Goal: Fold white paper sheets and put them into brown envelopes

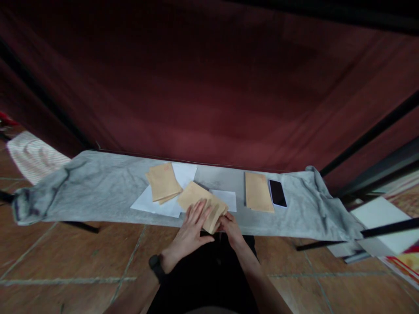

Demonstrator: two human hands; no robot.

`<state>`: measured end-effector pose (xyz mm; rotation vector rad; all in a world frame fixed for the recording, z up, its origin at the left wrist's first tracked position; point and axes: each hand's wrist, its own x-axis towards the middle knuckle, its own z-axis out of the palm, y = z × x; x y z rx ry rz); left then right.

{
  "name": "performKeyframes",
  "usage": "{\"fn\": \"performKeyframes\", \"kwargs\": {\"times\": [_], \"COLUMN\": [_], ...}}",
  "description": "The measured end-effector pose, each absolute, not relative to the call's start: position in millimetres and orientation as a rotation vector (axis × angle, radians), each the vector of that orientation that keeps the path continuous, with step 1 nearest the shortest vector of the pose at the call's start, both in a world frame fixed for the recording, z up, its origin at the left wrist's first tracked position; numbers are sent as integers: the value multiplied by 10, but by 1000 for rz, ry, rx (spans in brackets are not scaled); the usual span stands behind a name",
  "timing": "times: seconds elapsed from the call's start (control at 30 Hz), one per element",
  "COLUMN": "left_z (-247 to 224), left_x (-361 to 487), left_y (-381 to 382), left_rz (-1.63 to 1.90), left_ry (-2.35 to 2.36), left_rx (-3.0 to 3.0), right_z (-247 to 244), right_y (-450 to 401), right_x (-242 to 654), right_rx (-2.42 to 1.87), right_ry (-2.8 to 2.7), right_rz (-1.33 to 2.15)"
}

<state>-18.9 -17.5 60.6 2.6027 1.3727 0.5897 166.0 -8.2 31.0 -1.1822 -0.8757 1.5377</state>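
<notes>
A tan paper envelope [193,195] lies at the front middle of the cloth-covered surface, its near right part raised or folded over. My left hand [194,224] rests on it with fingers spread, palm down. At its right corner my right hand [230,226] has its fingers closed round the edge. To the left, a small stack of tan envelopes [163,181] sits on white paper sheets [186,172]. Another white sheet [229,199] shows behind my right hand. Further right are more tan envelopes [258,192].
A dark-screened phone [277,193] lies right of the right-hand envelopes on the grey cloth [98,187]. Behind the cloth rises a dark red panel [209,109]. White boards [381,218] stand at the lower right, and a striped cloth [37,157] hangs at the far left.
</notes>
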Motion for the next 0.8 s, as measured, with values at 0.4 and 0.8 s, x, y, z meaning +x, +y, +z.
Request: {"fn": "performKeyframes", "kwargs": {"times": [0.4, 0.8], "left_z": [511, 557], "left_x": [17, 192], "left_y": [393, 272], "left_rz": [68, 196], "left_ry": [854, 991], "left_rx": [2563, 2822], "right_z": [325, -69], "right_y": [-250, -184], "right_x": [2316, 2509], "right_rx": [-1209, -1364], "right_ry": [-1138, -1227], "right_rz": [1577, 1085]}}
